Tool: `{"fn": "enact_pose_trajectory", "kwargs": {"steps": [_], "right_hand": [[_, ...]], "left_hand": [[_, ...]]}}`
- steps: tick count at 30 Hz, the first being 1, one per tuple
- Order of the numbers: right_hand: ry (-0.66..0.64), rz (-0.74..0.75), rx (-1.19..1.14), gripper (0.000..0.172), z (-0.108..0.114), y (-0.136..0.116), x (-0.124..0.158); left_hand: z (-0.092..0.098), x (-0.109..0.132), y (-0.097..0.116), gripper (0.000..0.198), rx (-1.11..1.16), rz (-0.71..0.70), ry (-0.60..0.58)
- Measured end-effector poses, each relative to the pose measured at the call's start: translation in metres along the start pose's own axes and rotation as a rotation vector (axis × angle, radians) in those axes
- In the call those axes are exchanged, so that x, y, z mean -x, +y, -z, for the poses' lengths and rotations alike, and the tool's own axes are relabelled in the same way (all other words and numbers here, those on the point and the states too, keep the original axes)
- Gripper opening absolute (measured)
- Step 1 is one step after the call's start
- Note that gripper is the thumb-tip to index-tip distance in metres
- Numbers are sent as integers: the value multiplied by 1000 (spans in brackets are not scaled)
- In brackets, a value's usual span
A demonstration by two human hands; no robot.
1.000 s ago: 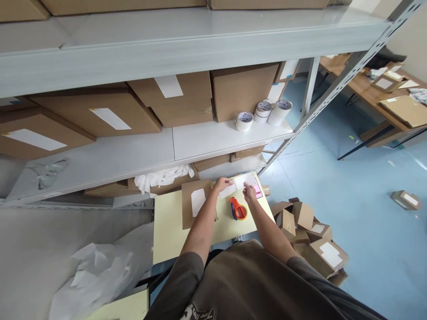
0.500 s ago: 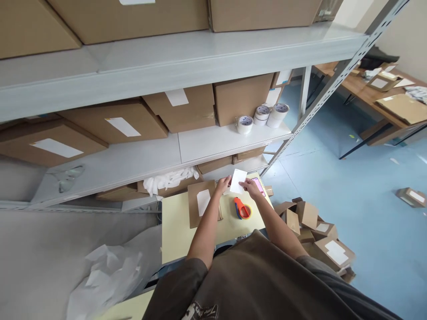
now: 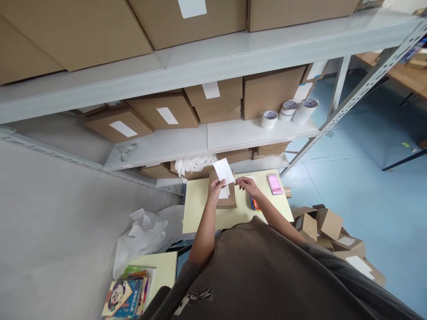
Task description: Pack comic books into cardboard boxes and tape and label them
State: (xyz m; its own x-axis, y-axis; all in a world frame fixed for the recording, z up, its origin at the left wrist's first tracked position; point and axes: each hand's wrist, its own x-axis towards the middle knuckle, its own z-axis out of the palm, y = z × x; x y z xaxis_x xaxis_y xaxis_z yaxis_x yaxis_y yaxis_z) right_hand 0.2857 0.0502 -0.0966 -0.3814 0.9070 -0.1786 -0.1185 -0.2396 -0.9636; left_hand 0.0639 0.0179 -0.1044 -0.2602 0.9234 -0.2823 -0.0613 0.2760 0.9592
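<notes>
A white paper label [image 3: 223, 170] is pinched in my left hand [image 3: 216, 190], raised over a flat cardboard box [image 3: 231, 203] that has a white label on its top. To the right, my right hand [image 3: 247, 184] has its fingers drawn together near the paper's lower right corner; whatever they may hold is too small to make out. Under my right forearm an orange and blue tape dispenser [image 3: 255, 204] shows only in part. A pink-screened phone [image 3: 275, 184] lies on the pale yellow table [image 3: 242, 216] farther right.
Grey shelving [image 3: 187, 135] with cardboard boxes and several tape rolls [image 3: 268, 119] rises ahead. Cardboard boxes [image 3: 328, 224] are heaped on the floor at right. Crumpled white sheeting [image 3: 143, 233] lies at left, near a stack of books [image 3: 125, 295].
The paper has passed from my right hand's hold into my left hand, moving left over the box. My right hand has come away from it. The view has shifted left.
</notes>
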Motion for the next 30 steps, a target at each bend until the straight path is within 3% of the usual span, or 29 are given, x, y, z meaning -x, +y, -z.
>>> {"fn": "enact_pose_trajectory", "kwargs": {"steps": [7,30], "right_hand": [[17,27,-87,23,-14,-2,9],[-29,65,-68,25,-10,-6,14]], "left_hand": [[-2,12,8,62,78,-7,-28],[-13,24,9,61,239,42,2]]}}
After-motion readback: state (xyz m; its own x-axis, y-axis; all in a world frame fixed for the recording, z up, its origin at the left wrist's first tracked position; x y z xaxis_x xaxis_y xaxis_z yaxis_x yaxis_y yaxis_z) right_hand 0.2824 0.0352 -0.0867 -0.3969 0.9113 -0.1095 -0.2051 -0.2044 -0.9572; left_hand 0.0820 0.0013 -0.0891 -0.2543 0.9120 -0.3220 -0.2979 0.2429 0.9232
